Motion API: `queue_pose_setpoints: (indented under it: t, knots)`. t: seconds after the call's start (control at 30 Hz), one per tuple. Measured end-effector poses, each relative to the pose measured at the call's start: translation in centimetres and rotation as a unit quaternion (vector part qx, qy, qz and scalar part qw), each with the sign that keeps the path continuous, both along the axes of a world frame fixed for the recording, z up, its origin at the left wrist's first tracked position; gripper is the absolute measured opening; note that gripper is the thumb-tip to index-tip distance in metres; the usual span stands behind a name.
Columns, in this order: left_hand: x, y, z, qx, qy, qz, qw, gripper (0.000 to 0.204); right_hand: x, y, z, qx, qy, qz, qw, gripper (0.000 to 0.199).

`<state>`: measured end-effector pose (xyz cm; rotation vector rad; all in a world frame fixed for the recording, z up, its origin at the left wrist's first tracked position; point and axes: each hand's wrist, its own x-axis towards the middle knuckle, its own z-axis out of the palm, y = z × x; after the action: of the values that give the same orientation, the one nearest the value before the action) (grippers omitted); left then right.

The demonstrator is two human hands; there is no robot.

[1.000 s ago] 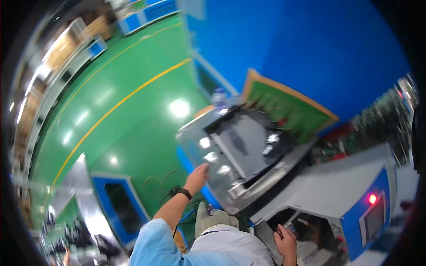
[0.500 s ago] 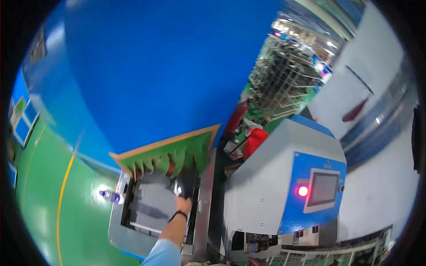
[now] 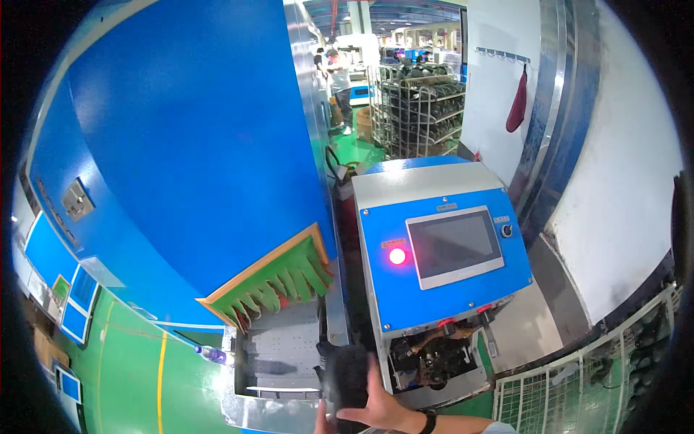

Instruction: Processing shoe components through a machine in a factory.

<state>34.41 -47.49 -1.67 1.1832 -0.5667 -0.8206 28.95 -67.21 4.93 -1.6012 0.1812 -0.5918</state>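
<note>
A black shoe [image 3: 345, 376], somewhat blurred, is held upright between my two hands at the lower middle. My right hand [image 3: 383, 409], with a black band on its wrist, grips the shoe's right side, thumb across the near side and fingers along the edge. Only a few fingers of my left hand [image 3: 322, 419] show at the lower edge, pressed to the shoe's left side. Just left of the shoe is the grey perforated bed [image 3: 282, 340] of a blue machine [image 3: 210, 130]. A green flap curtain [image 3: 278, 289] hangs over its opening.
A control box with a dark screen [image 3: 454, 246] and lit red button [image 3: 397, 257] stands right of my hands, mechanism exposed below. A bottle [image 3: 211, 354] lies left of the bed. White wire racks [image 3: 564, 390] stand lower right; behind are a loaded rack [image 3: 423, 108] and a person [image 3: 340, 83].
My right hand has drawn back from the curtained opening toward me, and the black shoe is now between both hands. My left hand has come into view. The head view has turned right.
</note>
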Motion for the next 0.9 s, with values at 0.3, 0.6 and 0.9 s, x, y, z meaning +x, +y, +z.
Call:
queue_pose_setpoints:
  t: [0.3, 0.6, 0.9]
  knots:
    - [-7.3, -9.1, -2.2, 0.034, 0.140, 0.086, 0.986, 0.043, -10.7, -4.5, 2.7, -0.069, 0.081, 0.015, 0.994, 0.126]
    - [-14.1, -14.7, 0.8, 0.192, -0.518, 0.033, 0.833, 0.013, -20.5, -10.0, -0.4, -0.263, 0.136, -0.096, 0.950, 0.109]
    - [-13.6, -14.7, 0.0, 0.211, 0.077, -0.018, 0.974, 0.038, -26.4, -12.3, -6.4, 0.653, 0.005, -0.069, 0.754, 0.064]
